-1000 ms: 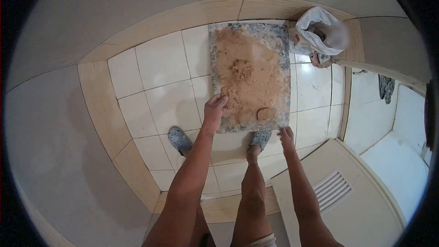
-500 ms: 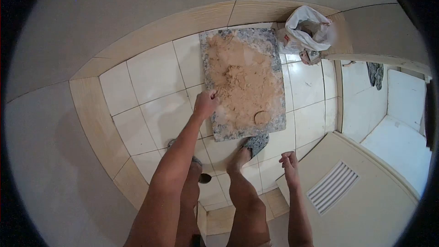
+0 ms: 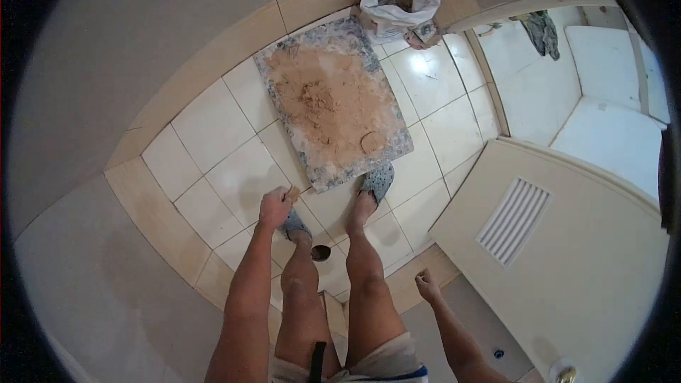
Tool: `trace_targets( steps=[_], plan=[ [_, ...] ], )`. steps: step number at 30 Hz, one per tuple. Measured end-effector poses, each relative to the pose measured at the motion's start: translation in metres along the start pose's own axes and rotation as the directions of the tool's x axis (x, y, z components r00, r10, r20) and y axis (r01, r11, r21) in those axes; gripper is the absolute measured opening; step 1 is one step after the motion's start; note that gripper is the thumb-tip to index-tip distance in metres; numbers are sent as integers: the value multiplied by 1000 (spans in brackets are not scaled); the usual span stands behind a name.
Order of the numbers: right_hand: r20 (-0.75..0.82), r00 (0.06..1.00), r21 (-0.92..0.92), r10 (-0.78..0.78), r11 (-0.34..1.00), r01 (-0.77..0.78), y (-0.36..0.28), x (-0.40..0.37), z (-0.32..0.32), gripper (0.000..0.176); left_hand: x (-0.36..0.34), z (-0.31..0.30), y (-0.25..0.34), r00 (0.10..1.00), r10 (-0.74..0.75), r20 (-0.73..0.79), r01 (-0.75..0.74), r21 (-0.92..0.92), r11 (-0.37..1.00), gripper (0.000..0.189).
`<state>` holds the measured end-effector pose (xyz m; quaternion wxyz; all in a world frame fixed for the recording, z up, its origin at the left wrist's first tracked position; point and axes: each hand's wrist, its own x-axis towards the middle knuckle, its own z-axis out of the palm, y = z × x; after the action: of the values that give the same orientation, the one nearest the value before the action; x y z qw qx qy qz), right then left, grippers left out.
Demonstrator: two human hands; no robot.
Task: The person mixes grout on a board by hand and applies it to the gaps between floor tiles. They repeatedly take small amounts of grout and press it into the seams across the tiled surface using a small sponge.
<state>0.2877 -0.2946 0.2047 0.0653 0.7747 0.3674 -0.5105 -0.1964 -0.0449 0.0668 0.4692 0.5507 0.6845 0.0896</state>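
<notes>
A speckled grey board [image 3: 397, 143] lies on the tiled floor, its top covered by a layer of brown, lumpy material [image 3: 323, 99]. A round flat piece [image 3: 371, 142] sits near its lower right corner. My left hand [image 3: 275, 207] is closed on a small tan piece [image 3: 293, 193] below the board's lower left corner, over the tiles. My right hand [image 3: 427, 285] is at the lower right, away from the board, with its fingers curled; whether it holds anything is too small to tell.
A white sack [image 3: 383, 21] stands past the board's upper right corner, with a crumpled packet [image 3: 424, 34] beside it. A door with a vent [image 3: 515, 221] is at the right. A dark round hole [image 3: 320, 252] is between my feet in grey clogs [image 3: 378, 181].
The view has turned and shifted. My left hand has moved away from the board's left edge toward me, and the tan piece now shows in it. My right hand has drawn back.
</notes>
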Motion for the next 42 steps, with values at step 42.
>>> trace_targets(
  steps=[42],
  plan=[
    [101, 993, 269, -65, 962, 36, -77, -54, -43, 16, -165, -76, -33, 896, -435, -90, 425, -108, 899, 20]
  ],
)
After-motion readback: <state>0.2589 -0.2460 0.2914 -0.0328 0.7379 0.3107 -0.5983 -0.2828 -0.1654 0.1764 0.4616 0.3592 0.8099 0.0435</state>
